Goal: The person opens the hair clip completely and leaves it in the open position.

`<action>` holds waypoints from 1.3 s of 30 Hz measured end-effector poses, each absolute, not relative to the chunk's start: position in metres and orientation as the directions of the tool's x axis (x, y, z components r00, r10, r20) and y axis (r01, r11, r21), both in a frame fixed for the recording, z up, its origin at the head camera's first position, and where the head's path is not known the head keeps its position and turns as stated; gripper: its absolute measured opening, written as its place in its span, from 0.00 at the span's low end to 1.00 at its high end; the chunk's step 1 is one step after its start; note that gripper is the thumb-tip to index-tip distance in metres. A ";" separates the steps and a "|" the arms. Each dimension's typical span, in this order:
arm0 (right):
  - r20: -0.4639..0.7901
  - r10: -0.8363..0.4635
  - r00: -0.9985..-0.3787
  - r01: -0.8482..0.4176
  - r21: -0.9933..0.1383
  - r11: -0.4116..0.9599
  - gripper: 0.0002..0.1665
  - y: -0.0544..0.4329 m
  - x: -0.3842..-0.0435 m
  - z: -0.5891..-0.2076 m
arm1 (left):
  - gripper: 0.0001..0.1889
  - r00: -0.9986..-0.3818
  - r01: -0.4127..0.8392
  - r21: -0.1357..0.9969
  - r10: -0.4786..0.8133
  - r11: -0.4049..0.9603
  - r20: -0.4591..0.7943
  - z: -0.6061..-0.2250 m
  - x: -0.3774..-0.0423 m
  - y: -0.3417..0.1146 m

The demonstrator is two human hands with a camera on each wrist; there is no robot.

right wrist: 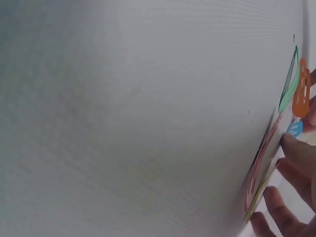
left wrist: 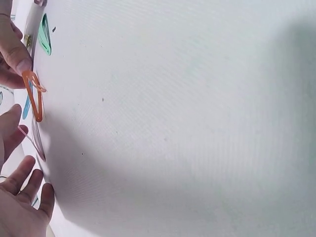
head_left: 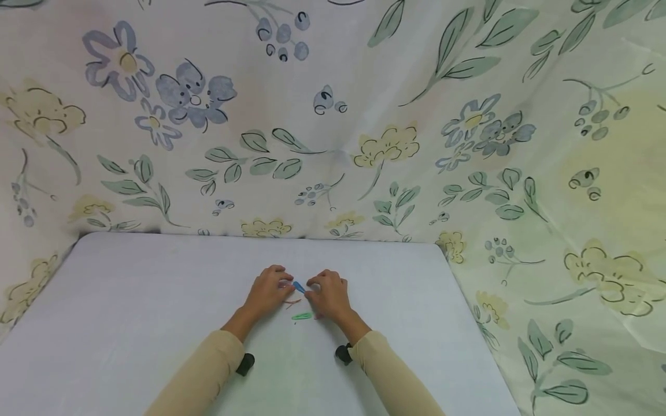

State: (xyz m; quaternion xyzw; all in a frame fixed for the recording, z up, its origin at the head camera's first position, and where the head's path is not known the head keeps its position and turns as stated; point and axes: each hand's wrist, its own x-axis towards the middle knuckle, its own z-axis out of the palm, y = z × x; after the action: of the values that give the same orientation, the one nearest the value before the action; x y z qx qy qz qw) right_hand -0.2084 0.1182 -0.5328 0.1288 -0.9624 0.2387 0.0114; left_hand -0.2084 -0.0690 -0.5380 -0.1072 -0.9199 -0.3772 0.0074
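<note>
Between the two hands lies a small blue hair clip (head_left: pixel 299 286). My right hand (head_left: pixel 330 296) pinches its near end; in the right wrist view its thumb meets the blue clip (right wrist: pixel 295 129). My left hand (head_left: pixel 267 292) is at the clip's other end, its fingers spread and loosely bent in the left wrist view. An orange hair clip (left wrist: pixel 33 96) is beside the left hand and overlaps the blue one in that view. A thin pink clip (left wrist: pixel 34 145) shows by the left fingers. Under the right hand's fingers are a red clip (right wrist: pixel 261 163) and a yellow strip (right wrist: pixel 264 187).
A green hair clip (head_left: pixel 302 316) lies on the white table (head_left: pixel 156 300) just nearer than the hands. Small dark specks dot the surface. Flowered cloth (head_left: pixel 333 144) hangs behind the table and along its right side. A black wrist camera (head_left: pixel 245 364) sits below the left sleeve.
</note>
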 end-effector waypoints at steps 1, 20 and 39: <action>0.083 -0.245 -0.966 -0.255 -0.457 0.852 0.12 0.119 -0.209 -0.533 | 0.12 -0.977 0.201 0.691 0.191 0.695 0.093 -0.538 -0.208 -0.069; 0.083 -0.242 -0.967 -0.252 -0.478 0.842 0.11 0.120 -0.212 -0.535 | 0.04 -0.980 0.196 0.659 0.176 0.726 0.098 -0.534 -0.211 -0.063; 0.079 -0.311 -0.947 -0.308 -0.495 0.812 0.07 0.130 -0.217 -0.534 | 0.03 -0.986 0.124 0.805 0.164 0.580 0.033 -0.528 -0.214 -0.069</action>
State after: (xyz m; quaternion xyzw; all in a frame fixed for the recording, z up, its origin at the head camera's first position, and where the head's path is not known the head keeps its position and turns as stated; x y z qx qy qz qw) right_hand -0.2169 0.1304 -0.5335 0.1627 -0.9519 0.2595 -0.0027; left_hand -0.2142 -0.0691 -0.5277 -0.0809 -0.8887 -0.4508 -0.0222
